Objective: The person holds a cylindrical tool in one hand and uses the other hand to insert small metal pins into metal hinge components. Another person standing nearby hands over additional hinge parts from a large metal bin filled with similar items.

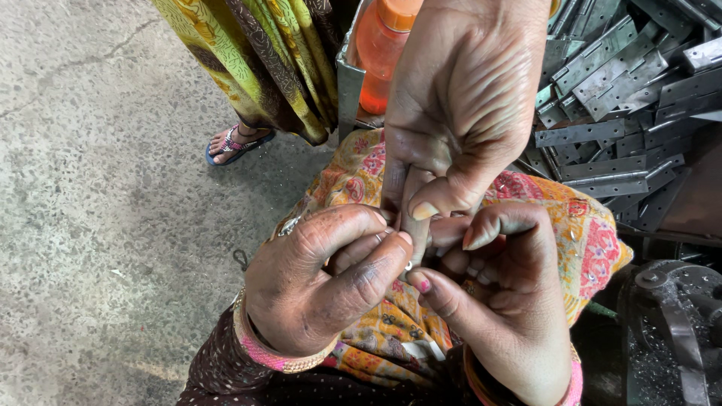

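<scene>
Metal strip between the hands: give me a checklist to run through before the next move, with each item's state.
1. Left hand on the metal strip: ok, thumb and fingers pinch its lower end.
2. Right hand on the strip: cannot tell, fingers curl close beside it.
3. Another person's hand clear of the strip: not ok, it grips the upper end from above.
4. Strip upright: ok, roughly vertical.
5. Pile of hinges within view: ok, heaped at upper right.
6. Orange bottle upright: ok, behind the other hand.
</scene>
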